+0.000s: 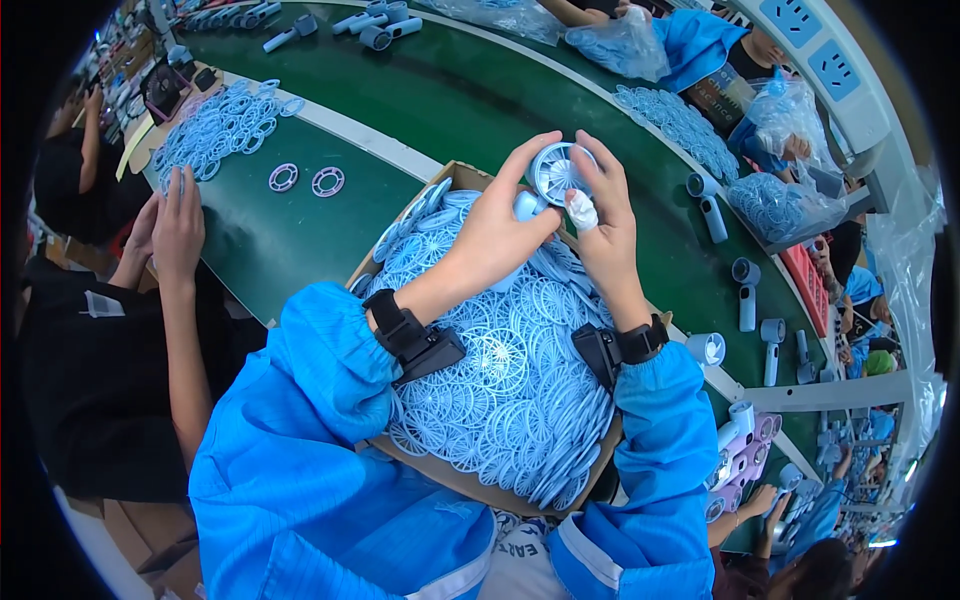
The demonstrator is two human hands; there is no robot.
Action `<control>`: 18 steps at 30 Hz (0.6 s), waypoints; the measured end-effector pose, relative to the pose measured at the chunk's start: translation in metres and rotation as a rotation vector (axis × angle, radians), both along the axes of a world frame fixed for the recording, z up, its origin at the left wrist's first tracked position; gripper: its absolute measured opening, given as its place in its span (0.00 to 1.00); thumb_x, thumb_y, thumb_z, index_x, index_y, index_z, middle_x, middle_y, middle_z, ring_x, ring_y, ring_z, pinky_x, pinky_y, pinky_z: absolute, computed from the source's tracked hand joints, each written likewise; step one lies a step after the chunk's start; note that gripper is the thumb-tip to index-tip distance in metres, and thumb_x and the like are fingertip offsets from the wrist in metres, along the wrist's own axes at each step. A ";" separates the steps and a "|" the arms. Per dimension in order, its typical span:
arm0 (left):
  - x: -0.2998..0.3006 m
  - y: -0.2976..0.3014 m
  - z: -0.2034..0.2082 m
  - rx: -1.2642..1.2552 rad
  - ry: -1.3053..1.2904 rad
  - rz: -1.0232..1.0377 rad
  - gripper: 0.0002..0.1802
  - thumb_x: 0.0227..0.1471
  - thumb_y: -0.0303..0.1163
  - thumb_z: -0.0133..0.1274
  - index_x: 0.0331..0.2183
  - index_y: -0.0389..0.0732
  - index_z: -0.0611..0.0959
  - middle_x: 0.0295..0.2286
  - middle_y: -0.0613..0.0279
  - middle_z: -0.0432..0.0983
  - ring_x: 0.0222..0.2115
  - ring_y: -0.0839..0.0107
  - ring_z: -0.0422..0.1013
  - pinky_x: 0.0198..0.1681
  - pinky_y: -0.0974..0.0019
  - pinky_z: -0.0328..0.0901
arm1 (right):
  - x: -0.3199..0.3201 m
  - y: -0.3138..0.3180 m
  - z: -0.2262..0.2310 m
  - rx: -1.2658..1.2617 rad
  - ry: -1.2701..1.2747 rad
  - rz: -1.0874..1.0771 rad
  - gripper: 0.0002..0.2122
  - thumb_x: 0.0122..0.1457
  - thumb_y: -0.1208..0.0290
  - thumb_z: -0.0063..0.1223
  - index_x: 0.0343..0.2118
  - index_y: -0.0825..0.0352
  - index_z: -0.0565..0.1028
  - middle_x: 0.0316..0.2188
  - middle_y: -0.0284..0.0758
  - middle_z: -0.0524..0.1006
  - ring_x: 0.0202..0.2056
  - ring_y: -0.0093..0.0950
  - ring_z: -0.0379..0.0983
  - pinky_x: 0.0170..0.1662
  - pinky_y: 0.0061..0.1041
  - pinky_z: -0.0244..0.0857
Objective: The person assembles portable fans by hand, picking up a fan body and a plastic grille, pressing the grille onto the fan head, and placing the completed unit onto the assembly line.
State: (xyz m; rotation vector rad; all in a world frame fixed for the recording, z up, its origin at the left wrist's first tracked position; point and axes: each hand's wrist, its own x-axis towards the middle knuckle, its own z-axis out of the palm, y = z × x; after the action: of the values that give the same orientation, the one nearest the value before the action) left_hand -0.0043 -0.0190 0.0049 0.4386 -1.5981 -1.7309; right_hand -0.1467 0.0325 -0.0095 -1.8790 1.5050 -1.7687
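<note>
My left hand [500, 225] and my right hand [605, 215] are raised together over a cardboard box [470, 178]. Between them they hold a small light-blue handheld fan [553, 175] with a round grille at its head. My left fingers wrap the fan's body, with the thumb up at the grille's rim. My right fingers press on the grille's right side; one fingertip is wrapped in white tape. The box is heaped with several light-blue round fan grilles [505, 375]. Both forearms wear blue sleeves and black wrist straps.
A green conveyor belt [480, 100] runs behind the box, carrying blue handheld fans [712, 212] and piles of blue rings [215, 125]. Another person's hands [175, 225] work at the left. More workers sit across the belt and at the right, beside bags of blue parts [620, 45].
</note>
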 end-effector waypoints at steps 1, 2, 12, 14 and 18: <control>0.000 -0.001 -0.002 0.010 0.035 -0.006 0.35 0.49 0.24 0.50 0.59 0.47 0.60 0.35 0.59 0.73 0.26 0.78 0.70 0.29 0.73 0.67 | 0.002 0.000 0.000 0.022 -0.132 0.038 0.23 0.57 0.65 0.54 0.56 0.62 0.68 0.54 0.39 0.66 0.53 0.33 0.64 0.55 0.32 0.60; 0.000 -0.001 -0.003 0.021 0.069 -0.011 0.34 0.50 0.25 0.50 0.58 0.47 0.61 0.35 0.59 0.73 0.26 0.78 0.70 0.29 0.73 0.66 | 0.003 0.001 0.001 0.023 -0.131 0.040 0.23 0.57 0.65 0.54 0.56 0.62 0.68 0.54 0.39 0.66 0.53 0.33 0.64 0.55 0.32 0.60; 0.000 0.006 0.000 -0.053 0.099 0.023 0.27 0.58 0.32 0.46 0.59 0.47 0.63 0.41 0.63 0.71 0.32 0.81 0.67 0.33 0.75 0.66 | 0.007 0.012 0.011 0.200 -0.564 0.253 0.24 0.59 0.66 0.53 0.57 0.68 0.63 0.51 0.37 0.69 0.48 0.24 0.68 0.51 0.25 0.64; -0.001 0.004 -0.001 0.011 0.097 -0.044 0.28 0.60 0.32 0.44 0.60 0.47 0.60 0.43 0.62 0.69 0.35 0.80 0.67 0.35 0.76 0.66 | 0.004 0.011 0.011 0.189 -0.552 0.214 0.24 0.59 0.67 0.52 0.57 0.68 0.63 0.51 0.37 0.69 0.48 0.24 0.68 0.51 0.25 0.65; -0.001 0.008 0.001 -0.134 0.022 -0.014 0.27 0.59 0.32 0.45 0.60 0.49 0.62 0.44 0.64 0.70 0.33 0.81 0.66 0.34 0.75 0.66 | -0.005 0.017 0.013 0.236 -0.698 0.224 0.23 0.61 0.67 0.51 0.56 0.69 0.63 0.47 0.37 0.72 0.48 0.25 0.69 0.50 0.26 0.65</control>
State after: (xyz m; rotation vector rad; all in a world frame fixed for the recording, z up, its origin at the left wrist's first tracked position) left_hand -0.0056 -0.0108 0.0056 0.3420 -1.6931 -1.6217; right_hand -0.1520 0.0497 0.0036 -1.0885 1.1210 -1.7738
